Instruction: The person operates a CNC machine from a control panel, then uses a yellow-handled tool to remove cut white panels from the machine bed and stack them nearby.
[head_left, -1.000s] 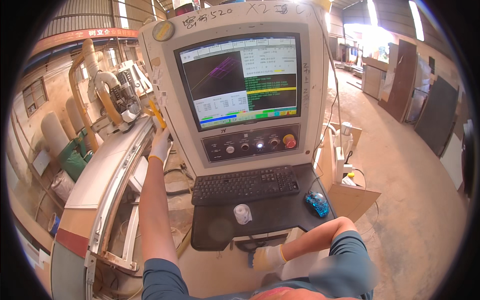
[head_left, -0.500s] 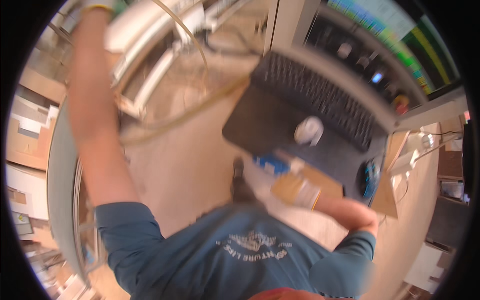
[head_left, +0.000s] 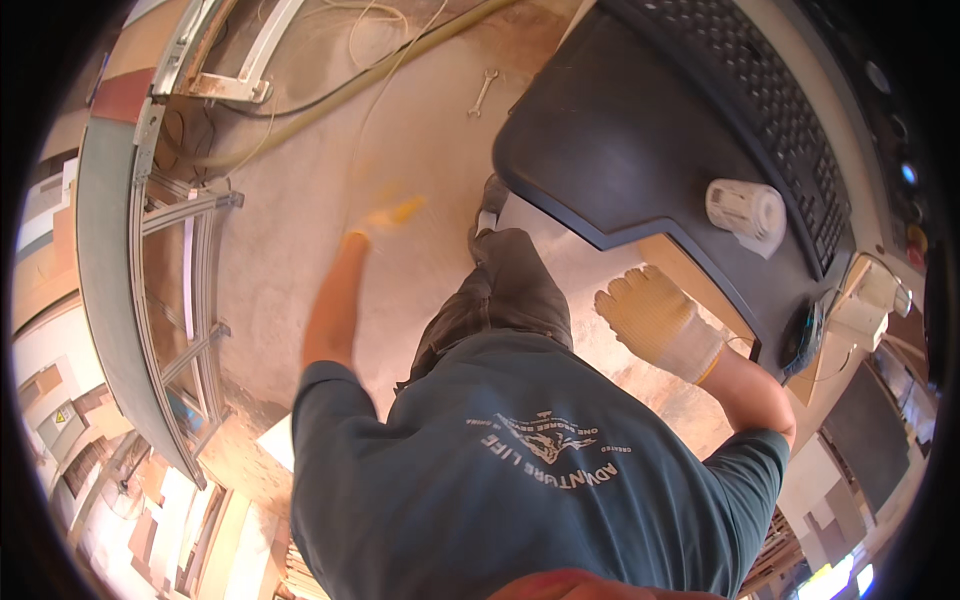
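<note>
My left hand [head_left: 392,213], in a yellowish glove, is in the air over the floor, left of my legs. Motion smears its fingers, so I cannot make out their pose or anything in them. My right hand [head_left: 655,322] wears a cream knit glove with a white cuff. It is beside the front edge of a black desk shelf [head_left: 600,150], with its back up. Its fingers are curled under, hiding whatever they may hold. On the shelf stand a white roll [head_left: 746,212], a black keyboard [head_left: 770,110] and a dark mouse [head_left: 803,335].
A wrench [head_left: 483,93] lies on the concrete floor ahead, near a thick yellowish hose [head_left: 400,62]. A metal-framed bench [head_left: 115,270] with a grey-green top runs along the left. Below the shelf is a wooden board [head_left: 690,275]. A white box with cables [head_left: 865,310] sits at the right.
My left arm has come back from far upper left to over the floor near my legs. My view has swung down. The blue item seen beside my right hand no longer shows.
</note>
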